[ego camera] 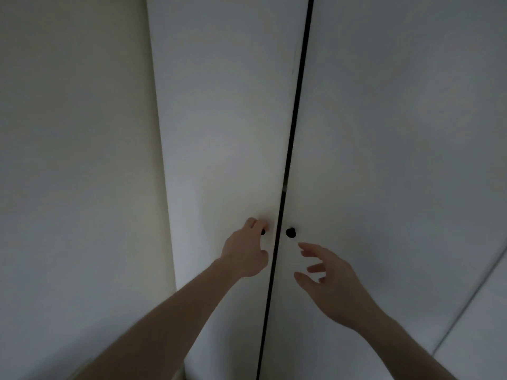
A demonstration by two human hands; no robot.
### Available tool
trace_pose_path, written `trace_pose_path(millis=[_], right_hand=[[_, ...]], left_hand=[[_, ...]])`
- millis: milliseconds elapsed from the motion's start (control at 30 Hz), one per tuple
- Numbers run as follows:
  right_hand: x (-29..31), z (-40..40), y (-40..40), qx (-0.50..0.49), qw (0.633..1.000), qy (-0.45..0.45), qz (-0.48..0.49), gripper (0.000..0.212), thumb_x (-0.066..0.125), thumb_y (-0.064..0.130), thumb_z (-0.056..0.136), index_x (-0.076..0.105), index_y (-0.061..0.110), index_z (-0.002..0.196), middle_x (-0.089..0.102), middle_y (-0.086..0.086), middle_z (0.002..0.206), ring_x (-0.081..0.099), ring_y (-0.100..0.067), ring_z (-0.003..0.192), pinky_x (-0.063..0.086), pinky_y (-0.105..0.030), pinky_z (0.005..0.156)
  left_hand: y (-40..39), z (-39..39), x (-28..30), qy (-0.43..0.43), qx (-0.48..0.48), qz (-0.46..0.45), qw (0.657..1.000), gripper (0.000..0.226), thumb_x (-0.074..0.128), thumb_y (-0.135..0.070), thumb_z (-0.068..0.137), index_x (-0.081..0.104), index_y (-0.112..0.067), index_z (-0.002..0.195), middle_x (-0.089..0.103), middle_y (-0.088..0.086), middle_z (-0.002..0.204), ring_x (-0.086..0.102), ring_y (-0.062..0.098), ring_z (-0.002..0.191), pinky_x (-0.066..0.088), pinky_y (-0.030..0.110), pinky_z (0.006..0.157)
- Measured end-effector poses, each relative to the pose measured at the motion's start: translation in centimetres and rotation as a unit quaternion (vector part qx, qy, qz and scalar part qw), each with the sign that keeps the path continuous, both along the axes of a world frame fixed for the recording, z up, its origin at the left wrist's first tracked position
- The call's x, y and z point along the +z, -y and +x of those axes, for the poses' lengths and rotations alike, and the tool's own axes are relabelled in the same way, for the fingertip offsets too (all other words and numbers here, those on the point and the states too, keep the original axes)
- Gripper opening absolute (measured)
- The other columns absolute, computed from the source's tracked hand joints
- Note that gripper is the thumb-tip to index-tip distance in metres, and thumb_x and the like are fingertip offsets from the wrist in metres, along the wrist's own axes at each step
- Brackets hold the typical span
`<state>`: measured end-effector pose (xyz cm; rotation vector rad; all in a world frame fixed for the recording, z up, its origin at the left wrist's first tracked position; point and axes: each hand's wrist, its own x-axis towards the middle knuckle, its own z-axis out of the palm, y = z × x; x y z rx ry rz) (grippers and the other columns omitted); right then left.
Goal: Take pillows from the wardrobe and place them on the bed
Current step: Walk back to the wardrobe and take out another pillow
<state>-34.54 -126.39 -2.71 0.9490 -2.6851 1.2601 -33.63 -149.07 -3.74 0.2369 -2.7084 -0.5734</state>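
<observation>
A white wardrobe fills the view, its two doors shut with a thin dark gap between them. My left hand [248, 248] grips the small black knob [263, 232] of the left door [225, 133]; the knob is mostly hidden by my fingers. My right hand [326, 281] hovers with relaxed, spread fingers just below and right of the black knob [290, 232] on the right door [397, 133], not touching it. No pillows or bed are visible.
A plain pale wall [76, 160] runs along the left of the wardrobe. At the far right, another white panel [482, 325] sits beyond a seam.
</observation>
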Motion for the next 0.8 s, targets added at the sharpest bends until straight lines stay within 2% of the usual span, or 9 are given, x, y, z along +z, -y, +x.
trace_pose_path(millis=[167, 267, 367, 500, 567, 667, 800], right_hand=[[-0.9, 0.8, 0.5, 0.027, 0.999, 0.004, 0.024, 0.055, 0.069, 0.040, 0.090, 0.044, 0.046, 0.139, 0.052, 0.026, 0.129, 0.058, 0.001, 0.105, 0.054, -0.032, 0.095], [-2.0, 1.6, 2.3, 0.059, 0.998, 0.007, 0.035, 0.054, 0.068, 0.038, 0.091, 0.046, 0.044, 0.139, 0.052, 0.023, 0.130, 0.058, -0.001, 0.107, 0.053, -0.029, 0.096], [-3.0, 2.0, 4.4, 0.100, 0.993, -0.006, 0.068, 0.053, 0.068, 0.038, 0.091, 0.048, 0.039, 0.140, 0.055, 0.019, 0.131, 0.059, -0.005, 0.112, 0.052, -0.027, 0.096], [-3.9, 1.7, 7.4, 0.121, 0.982, -0.037, 0.140, 0.053, 0.066, 0.037, 0.090, 0.051, 0.030, 0.140, 0.057, 0.005, 0.137, 0.058, -0.019, 0.123, 0.048, -0.031, 0.102], [-4.2, 1.4, 9.5, 0.133, 0.973, -0.050, 0.184, 0.053, 0.064, 0.036, 0.090, 0.049, 0.030, 0.141, 0.054, 0.002, 0.141, 0.056, -0.022, 0.125, 0.046, -0.032, 0.103], [-5.1, 0.1, 11.7, 0.132, 0.955, -0.067, 0.256, 0.055, 0.061, 0.033, 0.092, 0.046, 0.026, 0.144, 0.048, -0.003, 0.145, 0.051, -0.026, 0.130, 0.045, -0.036, 0.105], [-6.9, -2.7, 13.9, 0.111, 0.931, -0.105, 0.332, 0.056, 0.059, 0.034, 0.093, 0.042, 0.025, 0.146, 0.042, -0.002, 0.152, 0.042, -0.027, 0.137, 0.039, -0.035, 0.112]], left_hand=[[0.4, 5.1, -0.9, -0.059, 0.025, 0.035, 0.997, 0.044, 0.066, -0.028, 0.084, 0.048, -0.029, 0.125, 0.050, -0.012, 0.123, 0.059, 0.009, 0.076, 0.056, 0.029, 0.076], [1.2, 8.9, -1.3, -0.092, 0.058, 0.051, 0.993, 0.034, 0.069, -0.038, 0.084, 0.050, -0.034, 0.113, 0.052, -0.018, 0.113, 0.059, 0.005, 0.081, 0.053, 0.023, 0.077], [2.2, 12.7, -1.2, -0.104, 0.126, 0.051, 0.985, 0.027, 0.067, -0.055, 0.083, 0.050, -0.038, 0.095, 0.055, -0.021, 0.096, 0.058, 0.004, 0.076, 0.050, 0.020, 0.072], [4.6, 16.8, -0.4, -0.094, 0.220, 0.024, 0.971, 0.043, 0.055, -0.076, 0.080, 0.049, -0.033, 0.081, 0.058, -0.020, 0.086, 0.057, 0.007, 0.067, 0.043, 0.019, 0.063], [6.2, 19.1, -0.1, -0.090, 0.247, 0.009, 0.965, 0.044, 0.055, -0.075, 0.081, 0.048, -0.031, 0.078, 0.061, -0.018, 0.085, 0.058, 0.009, 0.066, 0.044, 0.022, 0.060], [8.1, 21.5, 0.2, -0.088, 0.259, -0.014, 0.962, 0.040, 0.055, -0.068, 0.083, 0.049, -0.029, 0.078, 0.060, -0.015, 0.084, 0.057, 0.009, 0.069, 0.052, 0.032, 0.064], [10.3, 24.3, 0.3, -0.107, 0.295, -0.028, 0.949, 0.031, 0.057, -0.058, 0.084, 0.051, -0.028, 0.079, 0.059, -0.016, 0.086, 0.059, 0.006, 0.074, 0.052, 0.032, 0.065]])
